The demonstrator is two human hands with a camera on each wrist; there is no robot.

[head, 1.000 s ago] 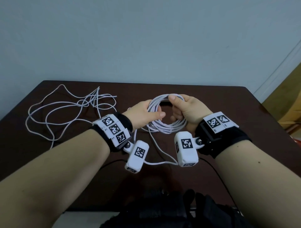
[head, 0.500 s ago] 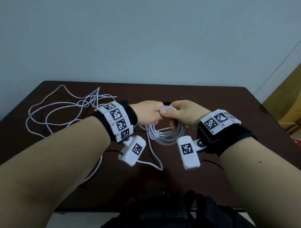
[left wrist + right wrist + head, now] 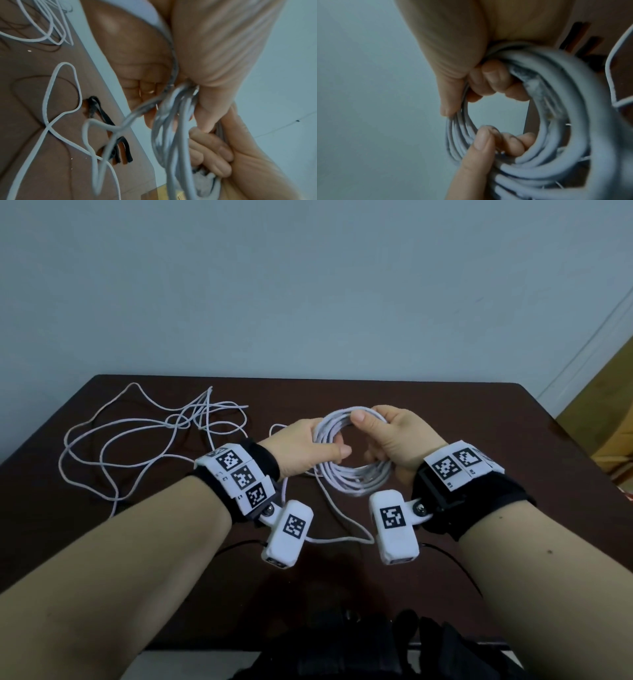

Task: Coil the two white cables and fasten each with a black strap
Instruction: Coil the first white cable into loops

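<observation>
A white cable coil (image 3: 352, 477) of several loops hangs above the middle of the dark table (image 3: 479, 419). My left hand (image 3: 308, 446) grips its left side, thumb across the loops (image 3: 530, 169). My right hand (image 3: 394, 436) grips its top right, thumb pressed on the strands (image 3: 467, 128). A loose tail (image 3: 339, 537) of this cable trails down over the table toward me. The second white cable (image 3: 137, 440) lies uncoiled in a tangle at the table's left. Black straps (image 3: 109, 129) lie on the table under the coil, seen in the left wrist view; my hands hide them in the head view.
A thin black wire (image 3: 455, 563) runs across the table's near part. Dark fabric (image 3: 342, 652) sits at the near edge below my arms. A pale wall (image 3: 308, 285) rises behind the table, with a yellowish object (image 3: 613, 433) at the far right.
The coil, bunched between both hands half a second ago, is spread into a round ring again. My hands moved apart and lifted it slightly; the tail has shifted on the table.
</observation>
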